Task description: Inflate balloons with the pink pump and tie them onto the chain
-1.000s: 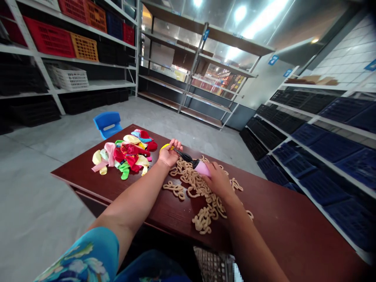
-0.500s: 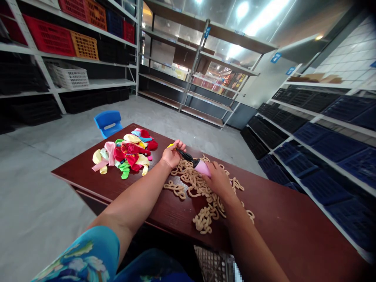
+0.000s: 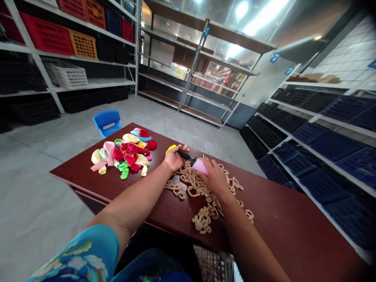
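My right hand is wrapped round a pink pump with a black nozzle, held over a pile of tan, twisted rope-like pieces. The nozzle points left to my left hand, which is palm up with its fingers curled about the black end. A yellow balloon shows beside the left hand's thumb side. Left of that hand lies a heap of limp balloons in red, pink, green, cream and blue.
Everything rests on a dark red-brown table. Beyond its left edge stands a blue chair. Shelves with red crates and a white crate rise at the left; dark blue crates fill the right racks.
The yellow balloon shows more beside my left hand, whose fingers have shifted slightly. My right hand and the pump have moved slightly left.
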`<control>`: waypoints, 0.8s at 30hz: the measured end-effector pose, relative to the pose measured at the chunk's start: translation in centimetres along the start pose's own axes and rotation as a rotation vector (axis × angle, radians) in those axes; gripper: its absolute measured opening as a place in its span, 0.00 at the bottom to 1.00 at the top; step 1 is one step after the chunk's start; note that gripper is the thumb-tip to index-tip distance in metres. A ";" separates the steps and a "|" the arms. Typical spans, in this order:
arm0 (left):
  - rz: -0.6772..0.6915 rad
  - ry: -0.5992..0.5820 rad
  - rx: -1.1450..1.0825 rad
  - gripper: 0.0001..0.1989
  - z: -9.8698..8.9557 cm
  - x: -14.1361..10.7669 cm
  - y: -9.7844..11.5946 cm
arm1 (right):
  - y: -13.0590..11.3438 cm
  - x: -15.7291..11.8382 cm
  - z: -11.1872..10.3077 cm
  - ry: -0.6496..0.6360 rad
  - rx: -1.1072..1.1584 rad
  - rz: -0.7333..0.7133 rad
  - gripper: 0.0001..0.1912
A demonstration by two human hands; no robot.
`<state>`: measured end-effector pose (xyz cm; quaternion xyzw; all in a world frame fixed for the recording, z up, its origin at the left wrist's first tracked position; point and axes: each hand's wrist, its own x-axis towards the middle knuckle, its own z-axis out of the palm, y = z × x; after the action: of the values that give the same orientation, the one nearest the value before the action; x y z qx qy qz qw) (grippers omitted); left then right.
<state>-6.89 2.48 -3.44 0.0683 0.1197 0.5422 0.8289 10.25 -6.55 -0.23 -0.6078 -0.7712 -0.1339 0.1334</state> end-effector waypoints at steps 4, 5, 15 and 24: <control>-0.045 -0.056 -0.004 0.13 -0.1 0.1 0.9 | 0.2 -0.4 0.4 0.016 0.060 -0.010 0.23; -0.038 -0.058 -0.004 0.15 -0.2 0.1 1.0 | 0.3 -0.5 0.5 0.022 0.066 -0.013 0.23; 0.109 -0.001 0.032 0.23 0.2 0.5 0.3 | -0.6 -0.6 0.9 0.055 0.055 -0.056 0.25; 0.285 0.054 0.108 0.26 2.4 -0.7 0.1 | 1.4 -0.8 0.1 0.075 -0.064 0.029 0.36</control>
<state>-6.62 1.93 -1.01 0.1144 0.1603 0.6487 0.7351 11.78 -6.93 -0.60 -0.6175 -0.7521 -0.1792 0.1447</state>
